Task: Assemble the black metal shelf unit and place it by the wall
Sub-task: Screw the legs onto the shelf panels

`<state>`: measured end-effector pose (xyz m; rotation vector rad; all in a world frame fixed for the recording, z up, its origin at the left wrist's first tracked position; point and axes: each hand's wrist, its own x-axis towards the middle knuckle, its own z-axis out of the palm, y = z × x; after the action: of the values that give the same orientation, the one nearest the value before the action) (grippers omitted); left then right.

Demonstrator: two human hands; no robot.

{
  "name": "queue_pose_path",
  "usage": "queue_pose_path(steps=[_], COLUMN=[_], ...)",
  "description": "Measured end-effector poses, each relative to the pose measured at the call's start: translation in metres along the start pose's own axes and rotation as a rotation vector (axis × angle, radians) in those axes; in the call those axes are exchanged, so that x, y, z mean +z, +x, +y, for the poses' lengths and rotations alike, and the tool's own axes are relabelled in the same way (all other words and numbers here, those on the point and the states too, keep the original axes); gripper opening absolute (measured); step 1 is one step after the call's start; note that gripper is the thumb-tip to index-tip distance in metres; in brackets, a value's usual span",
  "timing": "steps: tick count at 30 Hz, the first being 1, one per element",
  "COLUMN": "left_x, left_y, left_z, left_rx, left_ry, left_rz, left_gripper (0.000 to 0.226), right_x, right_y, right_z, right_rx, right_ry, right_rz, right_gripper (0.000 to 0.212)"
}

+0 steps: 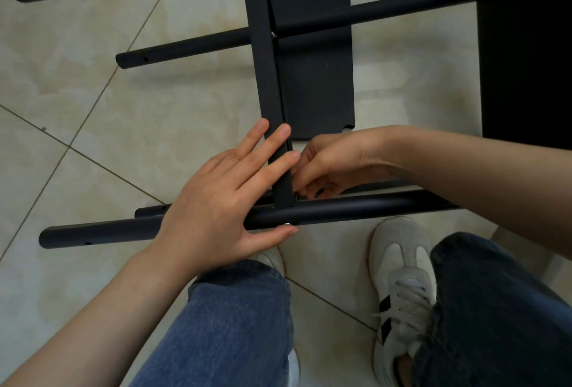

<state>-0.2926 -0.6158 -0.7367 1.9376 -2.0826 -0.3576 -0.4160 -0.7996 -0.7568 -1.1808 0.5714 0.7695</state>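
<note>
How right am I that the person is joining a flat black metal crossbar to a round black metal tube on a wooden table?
No table: the head view shows a beige tiled floor. The left hand and right hand do join the flat black metal crossbar to the round black metal tube.

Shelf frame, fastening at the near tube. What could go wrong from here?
Left hand only presses flat on the near tube; it might roll, misaligning the screw.
Right hand works beside the crossbar with fingers curled, fingertips hidden; any small part there could drop to the floor.
</note>
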Motion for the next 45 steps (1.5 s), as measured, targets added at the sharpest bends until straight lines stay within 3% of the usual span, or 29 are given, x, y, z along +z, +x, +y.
queue_pose_path(steps=[3, 6, 22, 28, 33, 38, 45], left_x=[-0.0004, -0.0003, 0.0001, 0.0004, 0.0010, 0.0010, 0.0006], left_y=[0.0003, 0.0002, 0.0000, 0.0003, 0.0003, 0.0002, 0.0001], left_z=[0.0002, 0.0007, 0.0000, 0.0003, 0.0001, 0.0000, 0.0001], left_rx=[-0.002, -0.003, 0.004, 0.003, 0.006, 0.003, 0.005], left_ry=[-0.002, 0.005, 0.011, 0.012, 0.010, 0.015, 0.024], left_rz=[0.000, -0.001, 0.003, 0.006, 0.007, 0.004, 0.003], left_gripper=[0.080, 0.080, 0.080, 0.079, 0.079, 0.079, 0.079], right_x=[-0.0012, 0.0030, 0.0008, 0.0021, 0.0006, 0.0009, -0.0013], right_y=[-0.0007, 0.0012, 0.0004, 0.0037, 0.0041, 0.0056, 0.0020], right_z=[-0.0012, 0.0013, -0.0014, -0.0021, 0.0008, -0.0001, 0.0027], right_rx=[0.022, 0.013, 0.011, 0.028, 0.009, 0.030, 0.014], right_ry=[-0.018, 0.003, 0.017, -0.096, 0.051, -0.093, 0.040], right_rz=[-0.007, -0.019, -0.023, 0.017, -0.033, 0.018, -0.084], right_gripper=[0.017, 0.009, 0.009, 0.010, 0.009, 0.015, 0.010])
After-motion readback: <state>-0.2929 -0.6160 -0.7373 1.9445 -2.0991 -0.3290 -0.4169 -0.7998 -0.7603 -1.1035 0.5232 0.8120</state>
